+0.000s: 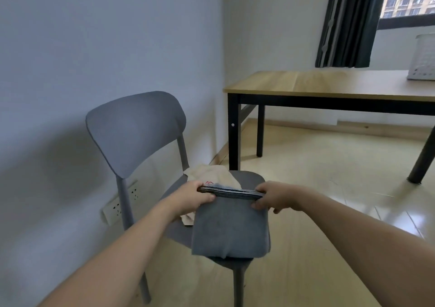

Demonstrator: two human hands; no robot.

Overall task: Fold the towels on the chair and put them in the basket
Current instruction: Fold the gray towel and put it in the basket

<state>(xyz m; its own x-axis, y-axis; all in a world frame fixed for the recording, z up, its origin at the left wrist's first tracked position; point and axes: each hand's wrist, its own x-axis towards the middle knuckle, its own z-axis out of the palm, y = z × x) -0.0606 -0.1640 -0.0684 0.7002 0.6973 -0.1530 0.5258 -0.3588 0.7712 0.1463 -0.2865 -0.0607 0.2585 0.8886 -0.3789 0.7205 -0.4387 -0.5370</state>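
1. Head view: the left hand [196, 194] and right hand [274, 197] are each pinching an end of the grey towel [230, 229] — soft, light, limp — best gripped at its corners.
2. It is hanging doubled over the chair [134, 130] seat, layered edges uppermost; a cream towel [211, 177] is lying crumpled behind — the basket [422, 57] is sitting on the table [317, 83].

matt cloth towel [230, 231], wood-look table [329, 83]
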